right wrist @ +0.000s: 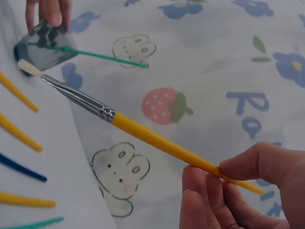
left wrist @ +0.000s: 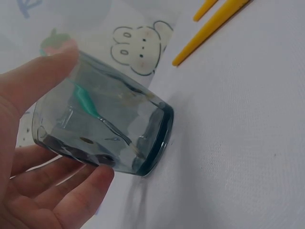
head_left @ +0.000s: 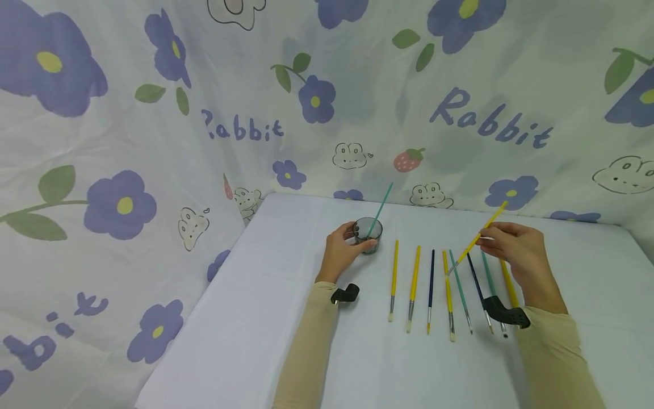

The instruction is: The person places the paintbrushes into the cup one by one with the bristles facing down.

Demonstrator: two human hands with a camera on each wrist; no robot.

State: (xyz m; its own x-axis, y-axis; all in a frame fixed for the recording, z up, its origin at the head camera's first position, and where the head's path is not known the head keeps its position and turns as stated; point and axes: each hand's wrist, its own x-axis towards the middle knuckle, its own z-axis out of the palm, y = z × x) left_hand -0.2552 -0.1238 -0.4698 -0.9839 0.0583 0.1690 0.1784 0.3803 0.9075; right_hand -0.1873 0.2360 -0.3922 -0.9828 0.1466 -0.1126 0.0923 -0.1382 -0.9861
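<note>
My left hand (head_left: 341, 250) grips a smoky glass cup (left wrist: 119, 124), thumb on one side and fingers on the other. Inside the cup leans a green paintbrush (head_left: 380, 209), its bristles down at the bottom. Between thumb and fingers, my right hand (head_left: 521, 255) pinches a yellow paintbrush (right wrist: 157, 140) near the end of its handle. That brush slants in the air above the row, with its pale bristles pointing down and to the left. Below it, several paintbrushes (head_left: 413, 289) with yellow, navy and green handles lie side by side on the table, bristles toward me.
The white table (head_left: 245, 341) reaches back to a hanging cloth (head_left: 368, 102) printed with flowers and rabbits. More of this cloth hangs along the left side. My right forearm (head_left: 557, 352) partly covers the right end of the brush row.
</note>
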